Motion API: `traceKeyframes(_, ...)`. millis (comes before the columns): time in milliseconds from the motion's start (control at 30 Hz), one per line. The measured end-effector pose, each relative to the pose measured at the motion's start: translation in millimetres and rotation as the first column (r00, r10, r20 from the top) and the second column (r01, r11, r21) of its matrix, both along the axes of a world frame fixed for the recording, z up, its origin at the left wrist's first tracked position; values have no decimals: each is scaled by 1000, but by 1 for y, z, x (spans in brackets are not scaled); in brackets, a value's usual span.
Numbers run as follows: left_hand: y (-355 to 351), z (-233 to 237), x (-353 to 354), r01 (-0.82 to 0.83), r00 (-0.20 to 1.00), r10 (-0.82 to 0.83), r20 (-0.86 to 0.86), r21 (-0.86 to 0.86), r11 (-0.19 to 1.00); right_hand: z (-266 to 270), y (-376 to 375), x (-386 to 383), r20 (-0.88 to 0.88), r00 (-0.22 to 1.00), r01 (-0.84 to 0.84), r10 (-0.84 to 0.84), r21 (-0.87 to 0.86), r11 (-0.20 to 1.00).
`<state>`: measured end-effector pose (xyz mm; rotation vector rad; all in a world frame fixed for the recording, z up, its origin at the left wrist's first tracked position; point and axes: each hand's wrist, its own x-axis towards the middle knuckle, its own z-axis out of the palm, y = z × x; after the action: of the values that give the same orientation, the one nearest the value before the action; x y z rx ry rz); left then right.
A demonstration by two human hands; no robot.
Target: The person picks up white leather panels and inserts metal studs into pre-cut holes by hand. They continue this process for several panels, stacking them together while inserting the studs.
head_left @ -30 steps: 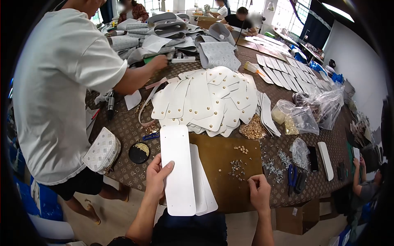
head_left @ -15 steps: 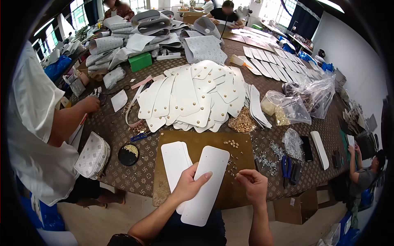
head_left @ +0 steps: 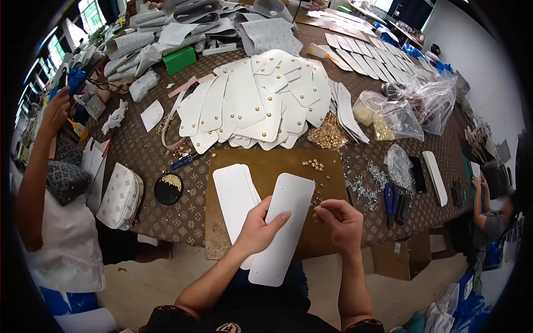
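My left hand (head_left: 258, 228) grips a white panel (head_left: 288, 216) with rounded corners and small holes near its ends, thumb across its face. Beneath and left of it, more white panels (head_left: 233, 188) lie on a brown board (head_left: 327, 244). Just right of the held panel, my right hand (head_left: 341, 225) is closed in a pinch; whatever is between the fingertips is too small to make out. A few gold studs (head_left: 313, 165) sit on the board above that hand. Beyond the board spreads a big heap of white panels with gold studs (head_left: 239, 100).
Loose silver metal pieces (head_left: 363, 191), blue-handled pliers (head_left: 391, 202) and a phone (head_left: 417, 175) lie to the right. Gold studs in a pile (head_left: 328, 133) border the heap. On the left are a black dish (head_left: 168, 190), a patterned pouch (head_left: 120, 197) and a co-worker's raised arm (head_left: 39, 161).
The view has tipped downward. My right hand has come slightly closer to the held panel, still pinched. The co-worker at left has raised an arm and shifted left.
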<state>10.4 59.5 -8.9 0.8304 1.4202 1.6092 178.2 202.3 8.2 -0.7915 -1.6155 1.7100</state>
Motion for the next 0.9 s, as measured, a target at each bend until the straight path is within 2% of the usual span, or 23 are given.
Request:
traceKeyframes(133, -6, 9, 9, 27, 1000, -28, -14, -17, 999, 0, -2, -4, -9, 1000, -29, 29, 60, 998)
traceKeyframes(200, -7, 14, 12, 27, 999, -27, -41, -5, 1000, -8, -1, -8, -93, 992, -55, 81, 258, 965)
traceKeyframes(233, -7, 16, 14, 11, 995, -10, -95, 8, 1000, -10, -1, -9, -93, 992, -58, 84, 259, 964)
traceKeyframes(367, -11, 20, 16, 1, 980, 8, -200, 48, 999, -10, -5, -13, -131, 990, -29, 51, 167, 986)
traceKeyframes(533, -9, 15, 17, 15, 983, 0, -186, 81, 997, -4, -6, -13, -140, 989, -35, 47, 89, 995)
traceKeyframes(600, -9, 13, 17, 8, 978, 14, -210, 103, 995, -5, -5, -9, -107, 993, -58, 58, -4, 998)
traceKeyframes(633, -9, 13, 14, 51, 975, -31, -219, 88, 995, -6, -4, -8, -114, 992, -62, 63, 7, 998)
traceKeyframes(700, -10, 12, 12, 89, 970, -69, -235, 78, 993, -8, -4, -7, -79, 996, -38, 30, -97, 995)
traceKeyframes(833, -9, 6, 10, 121, 958, -95, -271, 81, 989, -11, -4, -7, -98, 994, -59, 48, -115, 992)
traceKeyframes(900, -10, 3, 9, 133, 957, -108, -268, 77, 988, -15, -3, -8, -108, 994, -33, 26, -63, 998)
